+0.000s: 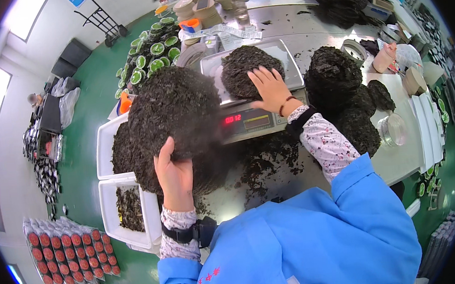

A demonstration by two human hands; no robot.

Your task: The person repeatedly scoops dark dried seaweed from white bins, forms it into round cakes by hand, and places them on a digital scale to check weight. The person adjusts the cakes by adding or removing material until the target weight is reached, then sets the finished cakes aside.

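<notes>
My left hand (176, 180) grips the lower edge of a large round cake of dark dried seaweed (174, 106), thumb on its near side and the other fingers mostly hidden. The cake is tilted up, its right edge blurred. My right hand (271, 89) lies with fingers spread on another dried seaweed cake (241, 74). That one rests on the metal pan (292, 74) of a digital scale (258, 119) with a lit red display. More dried seaweed (122, 147) lies behind the held cake, in a white bin (105, 138).
Stacked dark seaweed cakes (334, 75) stand right of the scale. Loose flakes (272, 162) litter the metal table before it. A second white bin (109, 204) holds scraps. Green-labelled packs (151, 54) sit at the far left, near paper strips (229, 32). A metal ring (354, 51) lies right.
</notes>
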